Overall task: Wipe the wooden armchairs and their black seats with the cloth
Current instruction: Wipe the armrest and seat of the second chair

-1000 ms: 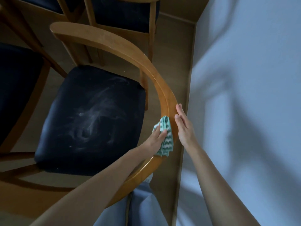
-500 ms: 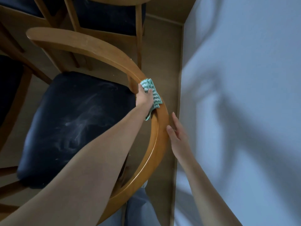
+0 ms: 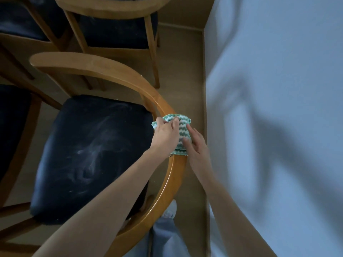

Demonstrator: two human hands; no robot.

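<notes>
Gripping cloth (image 3: 182, 134), left hand (image 3: 165, 135) hiding rail (image 3: 177, 169)

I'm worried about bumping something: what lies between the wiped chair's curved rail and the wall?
In the head view: a strip of bare floor, the right hand resting on the cloth, and the person's leg lower down.

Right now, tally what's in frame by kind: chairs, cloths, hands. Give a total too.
wooden armchairs with black seats: 4, three of them only partly in view
green-and-white zigzag cloth: 1
bare hands: 2, left hand and right hand
total: 7
</notes>
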